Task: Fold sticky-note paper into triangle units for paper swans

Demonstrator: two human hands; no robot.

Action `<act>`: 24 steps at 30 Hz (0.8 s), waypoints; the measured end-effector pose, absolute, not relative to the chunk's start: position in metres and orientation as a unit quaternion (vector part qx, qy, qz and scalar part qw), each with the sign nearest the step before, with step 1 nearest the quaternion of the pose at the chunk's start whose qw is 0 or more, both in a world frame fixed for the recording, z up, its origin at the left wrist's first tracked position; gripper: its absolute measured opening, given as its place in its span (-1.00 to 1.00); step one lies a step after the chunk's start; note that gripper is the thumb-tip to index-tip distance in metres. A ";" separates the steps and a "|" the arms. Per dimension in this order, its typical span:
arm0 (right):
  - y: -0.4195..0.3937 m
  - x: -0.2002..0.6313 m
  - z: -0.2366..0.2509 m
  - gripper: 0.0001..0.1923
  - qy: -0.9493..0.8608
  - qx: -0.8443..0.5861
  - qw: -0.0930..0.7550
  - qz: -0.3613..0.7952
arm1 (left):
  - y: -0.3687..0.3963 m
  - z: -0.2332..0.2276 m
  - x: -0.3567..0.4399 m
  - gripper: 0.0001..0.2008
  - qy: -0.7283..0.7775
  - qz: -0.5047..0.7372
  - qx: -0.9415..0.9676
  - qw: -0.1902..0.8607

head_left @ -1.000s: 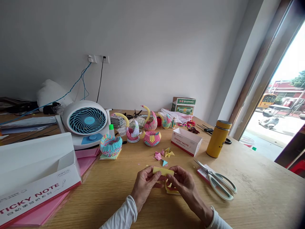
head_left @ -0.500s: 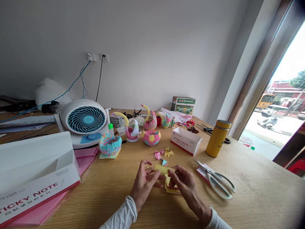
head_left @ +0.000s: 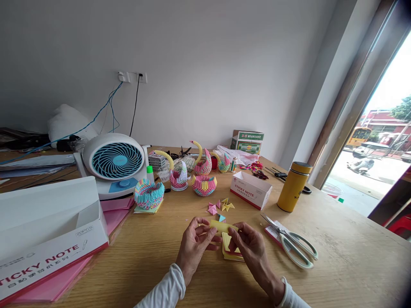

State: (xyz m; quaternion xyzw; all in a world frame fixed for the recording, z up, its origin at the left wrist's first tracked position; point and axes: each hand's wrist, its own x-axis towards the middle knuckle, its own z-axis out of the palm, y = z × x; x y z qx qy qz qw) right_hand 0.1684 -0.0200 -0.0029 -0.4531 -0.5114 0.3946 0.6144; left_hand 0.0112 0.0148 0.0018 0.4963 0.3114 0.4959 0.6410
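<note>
A narrow yellow paper strip (head_left: 221,226) is stretched between my two hands above the wooden table. My left hand (head_left: 198,239) pinches its left end, thumb in front and fingers behind. At the other end, my right hand (head_left: 247,241) grips the strip between thumb and fingers. Beneath them lies a stack of yellow paper (head_left: 231,248), partly covered by my right hand. Just beyond are small folded triangles, pink pieces (head_left: 212,208), yellow pieces (head_left: 227,205) and a blue piece (head_left: 220,217).
Scissors (head_left: 290,241) rest on a small pad to the right, near a yellow thermos (head_left: 294,187). A sticky note box (head_left: 250,190) stands behind. Folded-paper swans (head_left: 179,177) and bowls (head_left: 204,185) line the middle. A fan (head_left: 116,164) and a large open box (head_left: 51,244) occupy the left.
The yellow strip has shifted very slightly to the right and tilted a little in my fingers. Both hands keep hold of it; the rest looks the same.
</note>
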 end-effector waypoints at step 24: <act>-0.017 0.172 -0.022 -0.67 -0.534 -0.461 0.597 0.382 | 0.006 0.012 0.013 -0.68 0.313 0.476 0.497 0.655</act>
